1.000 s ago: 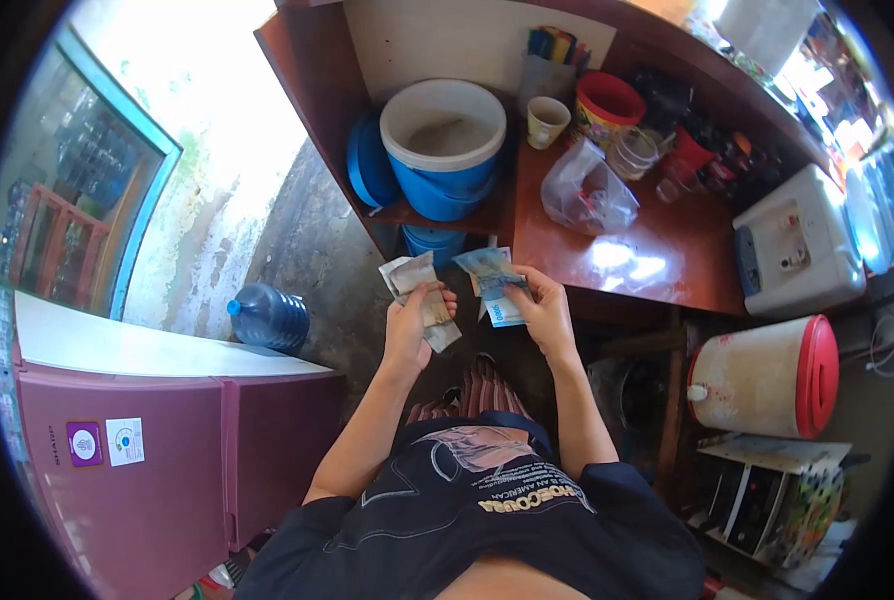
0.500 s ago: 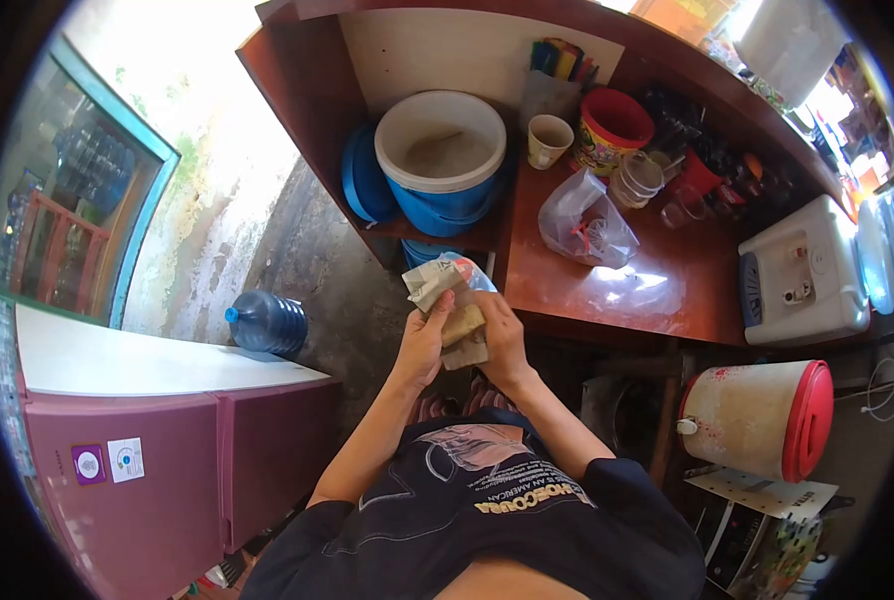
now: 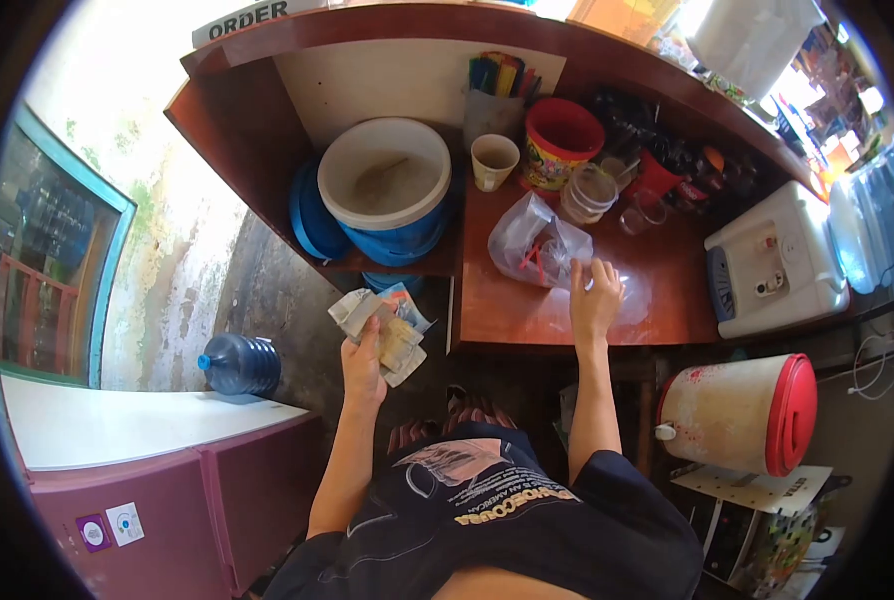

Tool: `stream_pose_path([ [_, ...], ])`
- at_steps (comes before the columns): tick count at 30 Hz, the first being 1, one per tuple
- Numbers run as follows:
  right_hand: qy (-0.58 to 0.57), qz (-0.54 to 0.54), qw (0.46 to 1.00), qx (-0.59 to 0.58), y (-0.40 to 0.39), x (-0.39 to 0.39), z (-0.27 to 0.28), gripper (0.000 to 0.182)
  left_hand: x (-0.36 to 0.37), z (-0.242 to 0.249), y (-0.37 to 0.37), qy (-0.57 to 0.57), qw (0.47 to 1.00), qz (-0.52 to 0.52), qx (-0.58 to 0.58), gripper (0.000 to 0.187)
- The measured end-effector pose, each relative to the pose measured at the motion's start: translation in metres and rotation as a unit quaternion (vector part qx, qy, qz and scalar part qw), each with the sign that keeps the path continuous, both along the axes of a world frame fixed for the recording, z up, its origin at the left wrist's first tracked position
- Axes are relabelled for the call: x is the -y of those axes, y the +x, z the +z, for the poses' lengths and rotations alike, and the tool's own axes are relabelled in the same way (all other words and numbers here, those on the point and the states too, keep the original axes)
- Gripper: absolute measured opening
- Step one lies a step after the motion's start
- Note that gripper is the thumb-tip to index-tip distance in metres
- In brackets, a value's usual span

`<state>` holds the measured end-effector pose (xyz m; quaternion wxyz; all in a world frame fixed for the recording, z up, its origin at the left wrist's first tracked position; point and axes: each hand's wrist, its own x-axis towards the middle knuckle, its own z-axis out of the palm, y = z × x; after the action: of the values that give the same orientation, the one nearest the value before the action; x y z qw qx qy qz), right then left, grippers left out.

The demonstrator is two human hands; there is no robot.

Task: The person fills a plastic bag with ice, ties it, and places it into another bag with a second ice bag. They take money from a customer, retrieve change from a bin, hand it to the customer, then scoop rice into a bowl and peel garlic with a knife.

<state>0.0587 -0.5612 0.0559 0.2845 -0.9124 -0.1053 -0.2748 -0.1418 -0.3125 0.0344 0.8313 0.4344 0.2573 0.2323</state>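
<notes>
My left hand (image 3: pixel 365 368) is closed round several crumpled paper notes (image 3: pixel 399 345), thumb on top, above the floor left of the counter. My right hand (image 3: pixel 597 298) is over the front part of the brown counter (image 3: pixel 497 315), its fingers bent and slightly apart beside a clear plastic bag (image 3: pixel 527 240) with something red in it. A small pale spot shows between the right fingertips; whether they hold anything is too small to tell. Behind the bag are clear plastic tubs (image 3: pixel 589 192) and a patterned cup (image 3: pixel 494 162).
A blue bucket (image 3: pixel 397 240) with a whitish rim stands left of the counter. A red tub (image 3: pixel 564 130), a water dispenser (image 3: pixel 782 260) and a red-lidded cooler jug (image 3: pixel 737 413) are to the right. A water bottle (image 3: pixel 239 364) lies near the purple fridge (image 3: pixel 137 510).
My right hand has left the notes and moved right and up to the plastic bag. My left hand still holds the notes, now further left. The camera view has shifted.
</notes>
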Motion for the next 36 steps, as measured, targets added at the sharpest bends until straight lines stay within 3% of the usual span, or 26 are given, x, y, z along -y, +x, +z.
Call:
stream_pose_path([
  [2,0.017,0.043,0.998,-0.045,0.016,-0.002,-0.003,0.016,-0.003,0.004,0.0,-0.007,1.0,0.008,-0.002,0.031],
  [3,0.237,0.101,0.957,-0.131,0.024,-0.007,-0.003,0.022,-0.004,0.005,-0.001,-0.016,1.0,0.013,-0.009,0.031],
  [4,0.442,0.152,0.858,-0.212,0.03,-0.012,-0.002,0.03,-0.006,0.005,-0.002,-0.016,1.0,0.018,-0.011,0.031],
  [5,0.5,0.187,0.81,-0.241,0.036,-0.017,0.0,0.043,-0.009,0.004,-0.004,-0.018,1.0,0.017,-0.011,0.031],
  [6,0.499,0.192,0.809,-0.246,0.04,-0.022,0.001,0.043,-0.012,0.005,-0.005,-0.02,1.0,0.017,-0.01,0.032],
  [7,0.322,0.117,0.893,-0.293,0.045,-0.029,0.002,0.048,-0.014,0.008,-0.006,-0.02,0.999,0.026,-0.01,0.032],
  [8,0.128,0.039,0.937,-0.323,0.049,-0.036,0.004,0.054,-0.016,0.012,-0.007,-0.027,0.999,0.03,0.003,0.032],
  [9,0.107,0.067,0.945,-0.3,0.034,-0.053,0.033,0.052,-0.019,0.015,-0.009,-0.034,0.999,0.036,0.014,0.033],
  [10,0.101,0.082,0.943,-0.306,0.038,-0.059,0.026,0.052,-0.022,0.014,-0.01,-0.035,0.998,0.052,0.011,0.033],
  [12,0.095,0.163,0.967,-0.171,0.048,-0.071,0.003,0.039,-0.032,0.01,-0.018,-0.024,0.998,0.056,0.013,0.034],
  [13,0.222,0.164,0.925,-0.261,0.042,-0.078,0.015,0.025,-0.038,0.008,-0.022,-0.033,0.997,0.063,0.007,0.033],
  [14,0.303,0.191,0.904,-0.234,0.04,-0.082,0.022,0.021,-0.042,0.009,-0.025,-0.03,0.996,0.084,0.002,0.033],
  [15,0.35,0.23,0.89,-0.18,0.044,-0.083,0.016,0.021,-0.048,0.011,-0.026,-0.019,0.997,0.072,0.023,0.033],
  [16,0.395,0.19,0.849,-0.295,0.043,-0.08,0.023,0.022,-0.056,0.012,-0.029,-0.009,0.997,0.056,0.045,0.032],
  [20,0.452,0.224,0.84,-0.199,0.046,-0.082,0.013,0.025,-0.098,0.006,-0.042,-0.006,0.997,0.044,0.062,0.031],
  [24,0.414,0.167,0.859,-0.25,0.02,-0.112,0.057,0.024,-0.159,0.007,-0.052,0.0,0.997,0.043,0.071,0.026],
  [26,0.369,0.253,0.863,-0.234,0.003,-0.145,0.083,0.023,-0.204,-0.007,-0.064,0.004,0.995,0.059,0.079,0.029],
  [30,0.291,0.309,0.865,-0.268,-0.053,-0.248,0.161,0.023,-0.304,-0.007,-0.097,-0.001,0.992,0.116,0.049,0.029],
  [36,0.243,0.395,0.778,-0.424,-0.123,-0.405,0.192,0.024,-0.477,-0.014,-0.158,0.039,0.969,0.239,0.039,0.031],
])
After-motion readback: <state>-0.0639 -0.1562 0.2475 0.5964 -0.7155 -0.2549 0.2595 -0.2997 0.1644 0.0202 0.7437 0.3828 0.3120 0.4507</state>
